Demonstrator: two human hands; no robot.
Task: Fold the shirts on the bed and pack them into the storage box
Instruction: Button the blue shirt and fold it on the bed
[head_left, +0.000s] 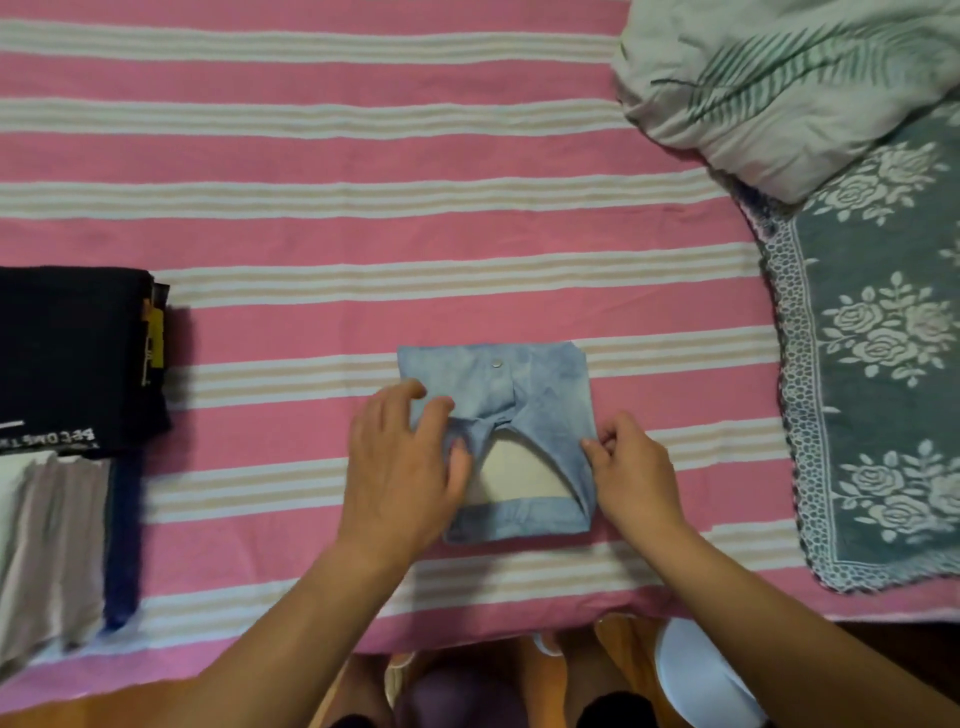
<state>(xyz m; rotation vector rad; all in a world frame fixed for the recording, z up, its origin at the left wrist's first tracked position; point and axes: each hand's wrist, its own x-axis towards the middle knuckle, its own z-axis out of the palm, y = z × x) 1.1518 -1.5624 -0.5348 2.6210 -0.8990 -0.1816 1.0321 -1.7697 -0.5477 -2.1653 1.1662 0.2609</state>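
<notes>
Left hand (402, 467) flat, fingers spread on folded denim shirt (524, 395); right hand (631, 467) pinching its edge.

A bed fills nearly the whole view, covered by a pink sheet (332, 156) crossed by bands of cream and white stripes. At the upper right lies a pale pillow (769, 88) printed with green fern leaves, its lower edge resting on a grey-green blanket (878, 364) patterned with white roses and a lace-like border. Below the bed's near edge shows a strip of dim orange-brown floor (623, 654). The light is soft and even.
</notes>
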